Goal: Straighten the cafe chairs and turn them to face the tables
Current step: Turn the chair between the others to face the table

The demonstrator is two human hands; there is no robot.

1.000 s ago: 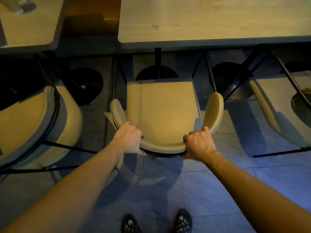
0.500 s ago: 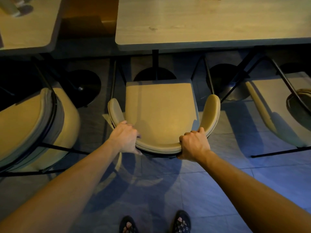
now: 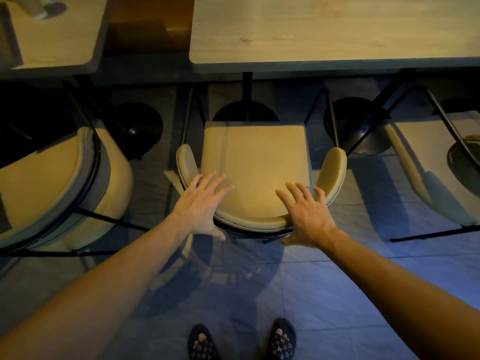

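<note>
A beige padded chair [image 3: 255, 162] with a curved backrest and thin black legs stands square in front of me, its seat facing the long wooden table [image 3: 335, 32]. My left hand [image 3: 201, 203] hovers over the left end of the backrest with fingers spread. My right hand [image 3: 309, 214] is over the right end, also spread. Neither hand grips the chair. A second beige chair [image 3: 54, 188] stands to the left, turned at an angle. A third chair [image 3: 426, 165] is at the right, partly cut off.
A smaller table [image 3: 52, 35] sits at the upper left with an object on its corner. Round black table bases [image 3: 141, 128] rest on the tiled floor between the chairs. My feet [image 3: 241, 341] in dark slippers stand on the tiles behind the middle chair.
Both hands have let go of the middle chair's backrest and opened, fingers now spread above it. The chair sits a little closer to the table than before.
</note>
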